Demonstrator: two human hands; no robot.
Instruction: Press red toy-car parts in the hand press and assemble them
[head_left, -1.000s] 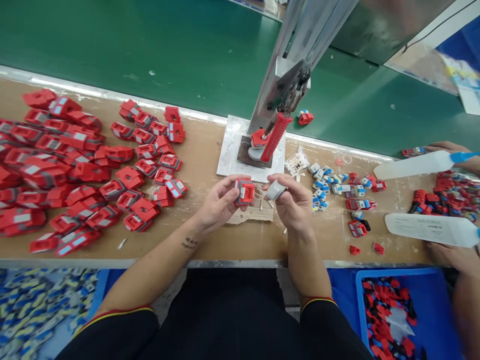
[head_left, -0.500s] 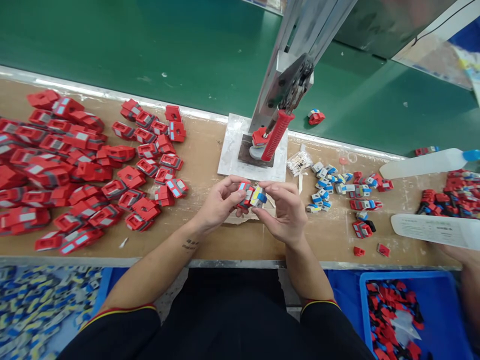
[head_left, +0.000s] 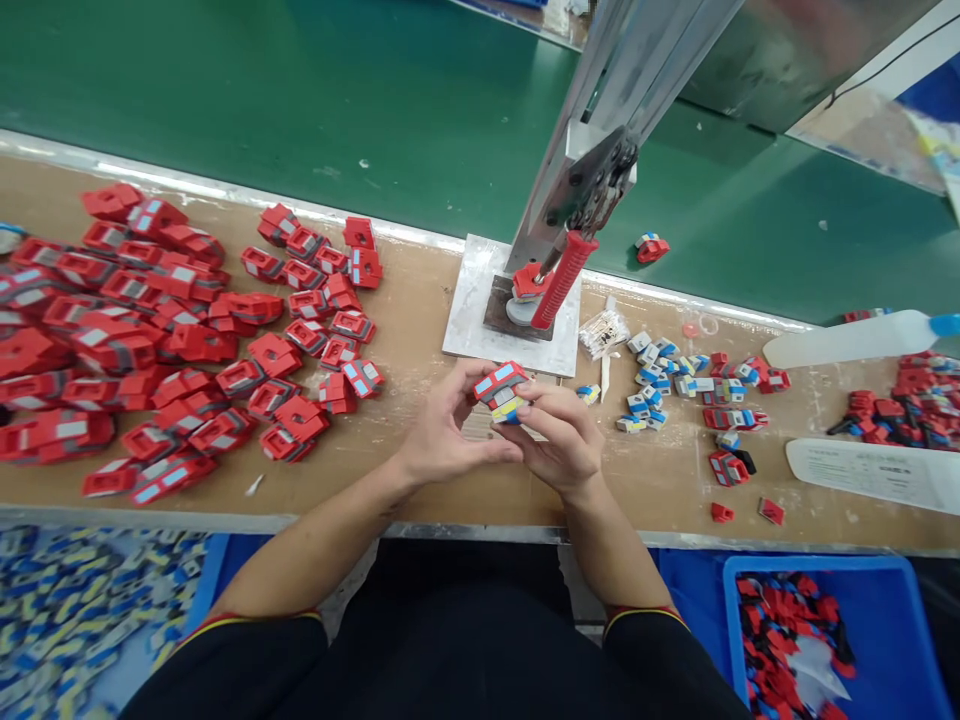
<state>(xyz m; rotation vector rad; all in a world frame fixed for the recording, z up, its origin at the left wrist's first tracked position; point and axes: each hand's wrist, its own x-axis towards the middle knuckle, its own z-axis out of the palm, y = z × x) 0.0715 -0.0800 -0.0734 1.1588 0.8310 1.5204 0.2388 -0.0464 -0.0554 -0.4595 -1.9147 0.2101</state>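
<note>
A red toy piece (head_left: 499,378) and a blue, yellow and white piece (head_left: 508,408) are together between my hands, touching. My right hand (head_left: 561,435) grips them from the right, its fingers bent around the blue-yellow part. My left hand (head_left: 448,430) has its fingertips against the upper left side of the red piece, its thumb stretched out below. Just behind the hands stands a press with a red handle (head_left: 566,280) on a white base plate (head_left: 466,310); a red part (head_left: 527,280) sits under it.
Many red parts (head_left: 191,340) cover the table's left side. Small blue-white pieces (head_left: 652,375), cotton swabs (head_left: 604,330) and two white bottles (head_left: 862,470) are at right. A blue bin (head_left: 885,620) with red and black parts stands lower right, a tray of blue-yellow pieces (head_left: 90,620) lower left.
The red and blue-yellow pieces have been turned and now sit one above the other. My left thumb has moved off the red piece. The other person's arm at right has left the view.
</note>
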